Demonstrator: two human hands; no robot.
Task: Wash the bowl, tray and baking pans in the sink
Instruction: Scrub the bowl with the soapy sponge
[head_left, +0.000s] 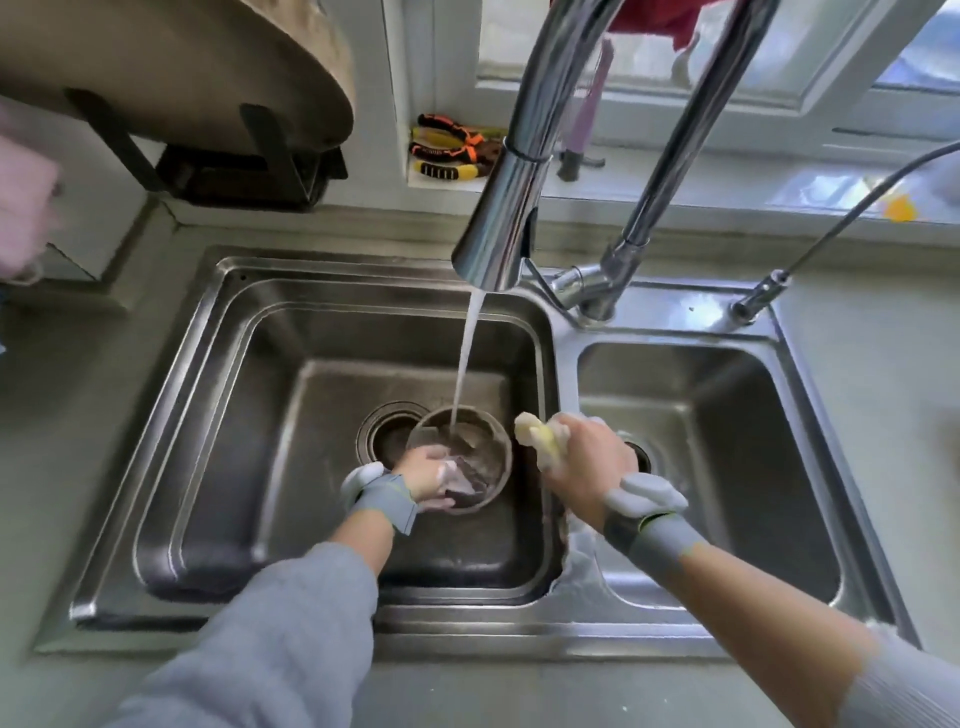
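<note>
My left hand (423, 470) grips the pan (465, 457) under running water (462, 364); my right hand (587, 457) squeezes a sponge (540, 436); no writing legible

A round brown bowl (462, 457) is held tilted in the left basin of the steel sink (218, 395), beside the drain, with tap water running into it.

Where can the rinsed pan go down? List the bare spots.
Right basin: bare floor around its drain. Left basin: bare left of the drain. Crowded at the divider, where the left hand holds the round pan and the right hand grips the sponge.
</note>
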